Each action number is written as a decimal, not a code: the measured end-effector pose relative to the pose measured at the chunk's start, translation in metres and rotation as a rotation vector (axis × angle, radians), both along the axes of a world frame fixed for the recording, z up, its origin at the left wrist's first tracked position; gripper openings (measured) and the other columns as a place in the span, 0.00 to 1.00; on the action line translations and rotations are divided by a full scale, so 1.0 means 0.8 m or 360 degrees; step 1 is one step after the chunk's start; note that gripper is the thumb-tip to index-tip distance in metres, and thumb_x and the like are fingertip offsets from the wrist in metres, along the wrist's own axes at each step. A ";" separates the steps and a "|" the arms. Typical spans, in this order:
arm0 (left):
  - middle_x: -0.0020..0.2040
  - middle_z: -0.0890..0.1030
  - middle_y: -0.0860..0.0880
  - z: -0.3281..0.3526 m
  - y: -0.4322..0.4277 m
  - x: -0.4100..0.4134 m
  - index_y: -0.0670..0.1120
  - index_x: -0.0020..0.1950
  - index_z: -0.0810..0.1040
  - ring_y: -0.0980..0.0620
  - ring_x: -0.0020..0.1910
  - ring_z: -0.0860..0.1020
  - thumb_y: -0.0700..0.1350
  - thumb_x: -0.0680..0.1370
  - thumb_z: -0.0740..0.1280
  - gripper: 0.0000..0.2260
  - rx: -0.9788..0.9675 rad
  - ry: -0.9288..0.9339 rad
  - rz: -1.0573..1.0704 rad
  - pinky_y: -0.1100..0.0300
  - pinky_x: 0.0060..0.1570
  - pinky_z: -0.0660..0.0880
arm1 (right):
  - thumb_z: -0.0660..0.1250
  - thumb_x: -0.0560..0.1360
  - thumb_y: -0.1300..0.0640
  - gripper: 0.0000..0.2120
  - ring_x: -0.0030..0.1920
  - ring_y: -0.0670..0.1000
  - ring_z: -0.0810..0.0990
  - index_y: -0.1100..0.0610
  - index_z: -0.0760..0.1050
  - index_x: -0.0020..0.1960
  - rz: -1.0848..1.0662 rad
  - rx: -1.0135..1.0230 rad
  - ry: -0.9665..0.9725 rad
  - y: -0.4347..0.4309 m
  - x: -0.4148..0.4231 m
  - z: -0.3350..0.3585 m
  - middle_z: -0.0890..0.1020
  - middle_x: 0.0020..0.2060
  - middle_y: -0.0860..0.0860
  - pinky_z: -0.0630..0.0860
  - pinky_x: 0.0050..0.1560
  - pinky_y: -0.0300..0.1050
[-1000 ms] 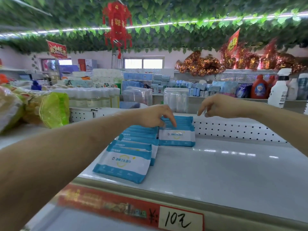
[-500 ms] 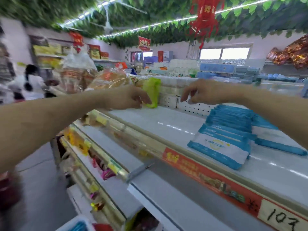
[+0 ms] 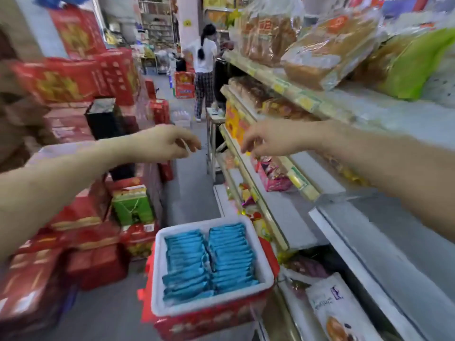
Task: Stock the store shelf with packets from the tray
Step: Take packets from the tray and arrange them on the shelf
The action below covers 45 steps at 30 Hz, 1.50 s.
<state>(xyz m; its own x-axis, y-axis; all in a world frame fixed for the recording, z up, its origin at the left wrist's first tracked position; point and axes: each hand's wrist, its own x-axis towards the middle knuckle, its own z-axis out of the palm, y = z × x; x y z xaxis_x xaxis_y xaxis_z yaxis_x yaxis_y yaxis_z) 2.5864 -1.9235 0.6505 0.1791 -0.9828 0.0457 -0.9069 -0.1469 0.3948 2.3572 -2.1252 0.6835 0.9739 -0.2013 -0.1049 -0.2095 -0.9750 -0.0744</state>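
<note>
Your left grip (image 3: pixel 167 143) and right grip (image 3: pixel 268 141) both hang released, holding nothing, toward 12 o'clock. The tray (image 3: pixel 156 271) of blue packets (image 3: pixel 187 262) sits at 6 o'clock, the shelf (image 3: pixel 283 205) at 3 o'clock.

One white rectangular foam tray (image 3: pixel 263 276) holds two rows of flat blue plastic packets (image 3: pixel 187 264), too tightly packed to count singly. Two bare hands: one left hand (image 3: pixel 165 143), one right hand (image 3: pixel 268 140). One red printed box (image 3: pixel 209 321) beneath the tray. One green cardboard carton (image 3: pixel 133 207). One person in a white top (image 3: pixel 204 55)
</note>
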 end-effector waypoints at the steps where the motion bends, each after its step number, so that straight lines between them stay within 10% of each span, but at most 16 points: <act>1: 0.58 0.84 0.50 -0.032 0.018 0.004 0.46 0.64 0.83 0.52 0.55 0.83 0.33 0.79 0.68 0.16 0.0048 0.0024 0.0026 0.56 0.60 0.78 | 0.69 0.80 0.56 0.12 0.50 0.44 0.77 0.50 0.82 0.62 0.0039 0.0049 0.0051 0.013 0.015 -0.034 0.81 0.54 0.45 0.69 0.43 0.35; 14: 0.59 0.84 0.55 -0.323 0.149 0.000 0.50 0.64 0.83 0.60 0.52 0.80 0.37 0.77 0.67 0.18 0.0360 0.0371 0.0190 0.65 0.58 0.76 | 0.66 0.78 0.66 0.16 0.56 0.53 0.81 0.56 0.83 0.62 0.0288 0.0692 0.0588 0.165 0.078 -0.370 0.83 0.58 0.54 0.74 0.60 0.47; 27: 0.55 0.81 0.63 -0.343 0.176 0.027 0.56 0.63 0.82 0.69 0.52 0.78 0.40 0.78 0.65 0.18 0.0229 0.0476 0.0303 0.69 0.55 0.76 | 0.64 0.77 0.64 0.14 0.47 0.46 0.79 0.48 0.84 0.51 0.0440 0.0700 0.0698 0.179 0.103 -0.407 0.77 0.47 0.42 0.78 0.54 0.47; 45: 0.53 0.77 0.72 -0.363 0.192 0.045 0.59 0.65 0.80 0.72 0.55 0.75 0.43 0.79 0.64 0.18 0.0269 0.0477 0.0369 0.77 0.51 0.70 | 0.61 0.78 0.68 0.23 0.54 0.52 0.76 0.48 0.79 0.66 0.0748 0.0362 0.0792 0.183 0.116 -0.428 0.78 0.56 0.47 0.76 0.57 0.55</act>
<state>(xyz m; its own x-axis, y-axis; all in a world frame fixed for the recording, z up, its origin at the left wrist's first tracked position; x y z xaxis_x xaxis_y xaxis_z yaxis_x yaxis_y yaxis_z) 2.6227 -1.7700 0.3605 0.3774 -0.9041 -0.2004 -0.6909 -0.4190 0.5891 2.4498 -1.9791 0.3415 0.7780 0.3070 -0.5482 0.1665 -0.9420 -0.2912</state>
